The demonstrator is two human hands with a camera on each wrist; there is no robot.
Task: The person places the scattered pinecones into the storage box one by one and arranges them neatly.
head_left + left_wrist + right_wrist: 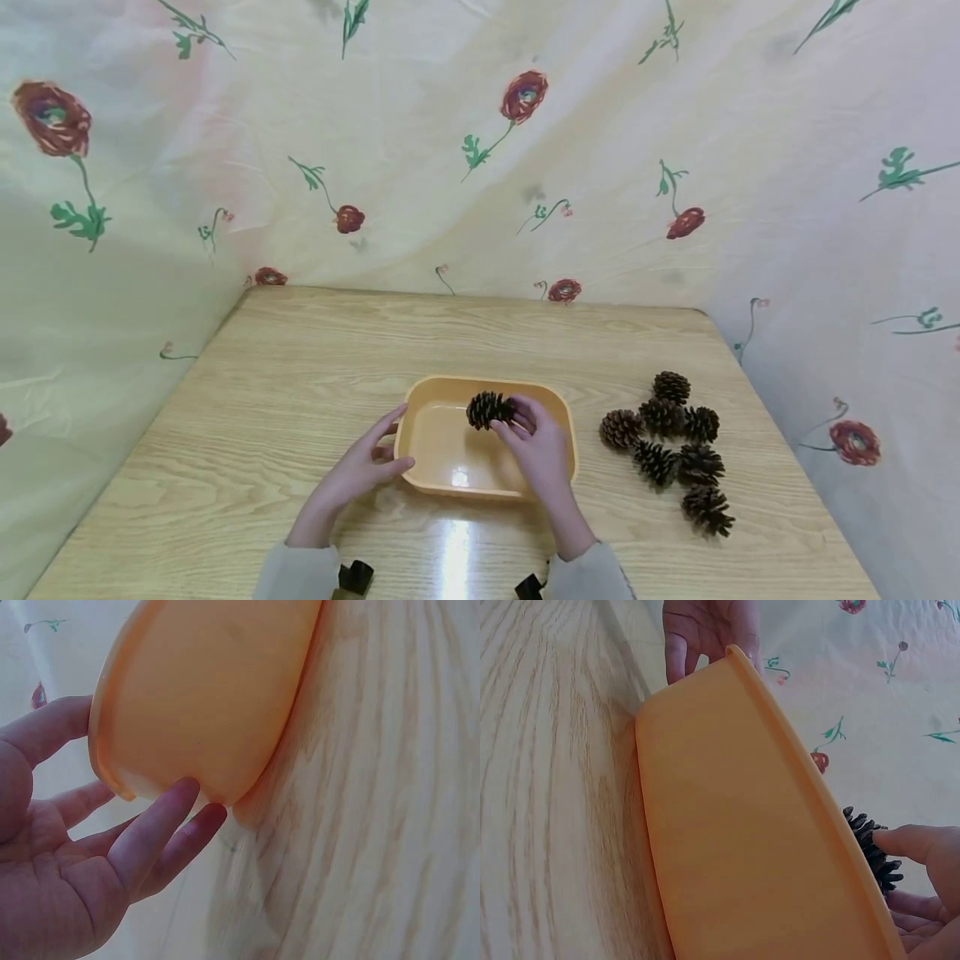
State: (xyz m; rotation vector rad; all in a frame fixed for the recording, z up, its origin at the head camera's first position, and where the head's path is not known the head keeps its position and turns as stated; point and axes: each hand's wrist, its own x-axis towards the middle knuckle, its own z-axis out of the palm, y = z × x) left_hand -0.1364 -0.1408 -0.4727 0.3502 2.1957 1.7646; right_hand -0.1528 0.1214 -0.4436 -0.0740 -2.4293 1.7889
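An orange rectangular plastic container [442, 437] stands on the wooden table. My left hand [363, 467] holds its left end, thumb at the rim and fingers along the outer wall; the left wrist view shows fingertips [187, 791] against the container [202, 697]. Over the container's inside, my right hand [538, 446] pinches a dark brown pine cone [486, 411] between thumb and fingers. In the right wrist view the container wall partly hides that pine cone [874, 851]. Nothing else shows inside the container.
To the right of the container, several pine cones [662, 417] lie in a loose group on the table [315, 350]. A flower-printed cloth [420, 150] hangs behind the table and along both sides.
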